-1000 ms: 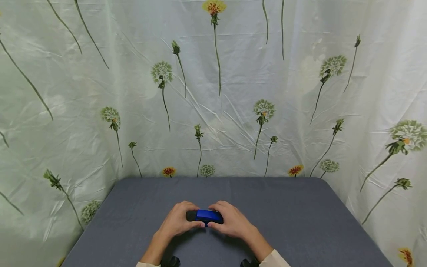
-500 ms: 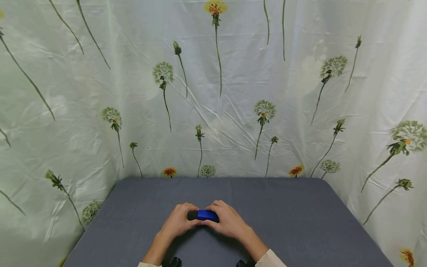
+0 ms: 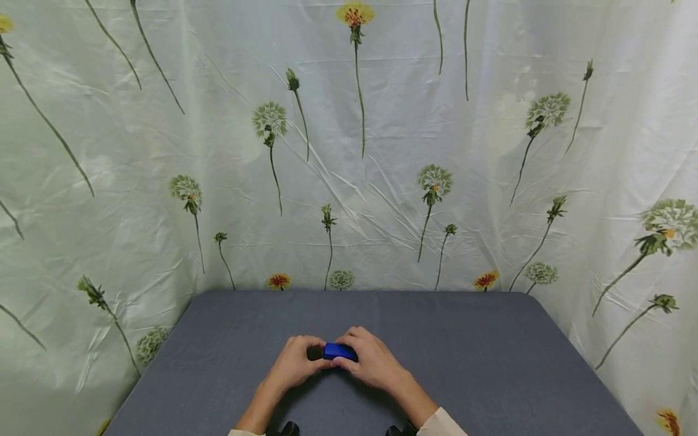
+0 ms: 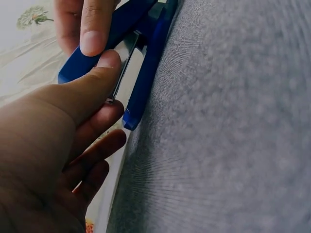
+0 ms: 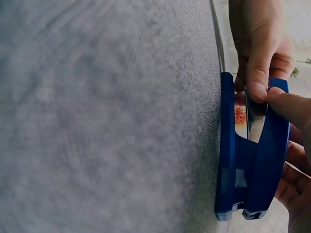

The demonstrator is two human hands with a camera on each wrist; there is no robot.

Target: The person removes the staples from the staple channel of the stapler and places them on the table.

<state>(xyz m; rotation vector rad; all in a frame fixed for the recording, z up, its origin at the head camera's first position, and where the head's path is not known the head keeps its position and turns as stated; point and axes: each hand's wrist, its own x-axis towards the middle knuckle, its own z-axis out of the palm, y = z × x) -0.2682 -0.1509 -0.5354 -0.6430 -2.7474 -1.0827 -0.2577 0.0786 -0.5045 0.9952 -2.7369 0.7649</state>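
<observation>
A blue stapler (image 3: 339, 351) with a dark left end is between both hands, close over the grey table. The right wrist view shows its top cover (image 5: 272, 155) swung up from the metal magazine (image 5: 254, 124), with a gap above the base (image 5: 226, 145). My left hand (image 3: 294, 363) pinches the magazine's front end between thumb and index finger, its other fingers curled loosely below. My right hand (image 3: 377, 360) grips the cover from the right, thumb (image 5: 286, 104) on the near side and fingers behind it. Both thumbs almost meet at the cover's front end.
The grey cloth-covered table (image 3: 463, 351) extends around the hands. Behind and at the sides hangs a pale curtain (image 3: 382, 212) printed with dandelions. Black wrist mounts (image 3: 289, 429) show at the bottom edge.
My right hand has slid left along the stapler, close to the left hand. The blue cover's left end now stands slightly raised off the dark part. The head view has shifted a little.
</observation>
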